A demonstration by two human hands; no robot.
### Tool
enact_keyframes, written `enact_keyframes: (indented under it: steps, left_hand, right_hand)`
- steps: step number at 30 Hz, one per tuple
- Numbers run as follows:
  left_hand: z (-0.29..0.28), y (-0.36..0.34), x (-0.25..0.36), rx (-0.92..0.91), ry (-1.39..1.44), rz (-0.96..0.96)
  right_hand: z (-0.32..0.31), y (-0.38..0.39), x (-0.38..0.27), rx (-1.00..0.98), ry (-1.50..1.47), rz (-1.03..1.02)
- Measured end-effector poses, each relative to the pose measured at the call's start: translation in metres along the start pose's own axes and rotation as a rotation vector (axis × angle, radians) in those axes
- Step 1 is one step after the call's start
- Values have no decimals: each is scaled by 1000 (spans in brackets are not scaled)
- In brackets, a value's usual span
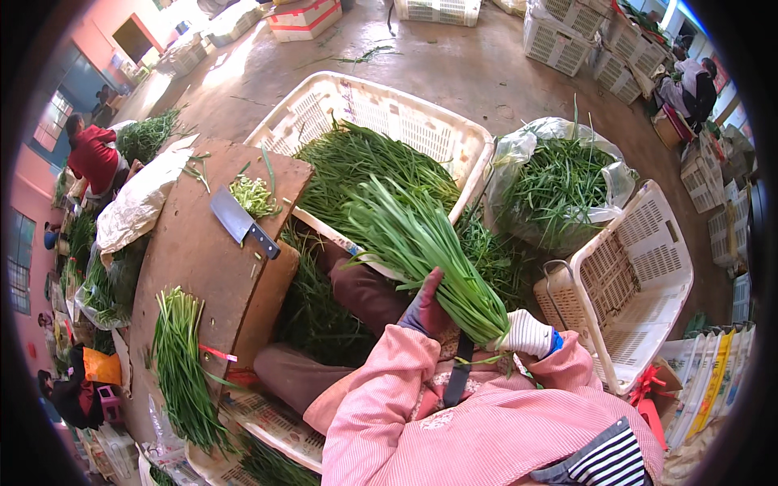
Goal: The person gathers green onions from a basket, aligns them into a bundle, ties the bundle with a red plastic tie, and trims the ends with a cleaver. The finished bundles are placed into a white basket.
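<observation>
A thick bunch of green garlic chives [429, 251] is held in front of my body, its leaves pointing up and left over the crate. My right hand [528, 334], in a white ribbed glove, wraps round the base end. Against the bunch's left side lies my left hand [427, 308] in a dark purple glove, thumb up, its fingers partly hidden behind the leaves. A large white crate [413, 121] ahead holds loose chives [381, 166]. On the brown board [182, 259] at left are a cleaver [241, 223], trimmed pale stem ends [253, 197] and another chive bundle [180, 364] with a red tie.
A clear plastic bag of loose greens [559, 182] stands beyond the bunch, at right. An empty white crate [636, 283] sits tilted to my right. White cloth sacking [142, 198] lies along the board's far left edge. A person in red [93, 154] sits farther left.
</observation>
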State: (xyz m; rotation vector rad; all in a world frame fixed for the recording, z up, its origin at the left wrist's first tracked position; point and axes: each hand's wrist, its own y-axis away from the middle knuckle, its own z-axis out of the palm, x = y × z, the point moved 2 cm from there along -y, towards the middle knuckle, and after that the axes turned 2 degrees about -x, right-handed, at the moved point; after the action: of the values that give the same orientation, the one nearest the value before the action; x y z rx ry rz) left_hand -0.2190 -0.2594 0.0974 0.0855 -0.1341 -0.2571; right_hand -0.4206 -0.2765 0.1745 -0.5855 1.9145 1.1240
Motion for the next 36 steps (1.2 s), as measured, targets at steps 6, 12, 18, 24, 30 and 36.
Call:
enact_keyframes:
  steps: [6, 12, 18, 24, 30, 36]
  left_hand:
    - [1, -3, 13, -118, -16, 52]
    - [6, 5, 21, -61, -72, 90]
    - [40, 21, 48, -64, -168, 205]
    - [51, 49, 106, -89, -210, 321]
    - [46, 76, 137, -52, -156, 496]
    - [62, 104, 143, 10, -98, 558]
  right_hand:
    - [14, 16, 2, -86, 26, -42]
    - [17, 30, 8, -80, -53, -27]
    - [19, 24, -11, -74, -100, -116]
    - [38, -1, -49, -254, -136, -54]
    - [44, -18, -64, -432, 53, 149]
    - [-5, -43, -107, -144, 694, -93]
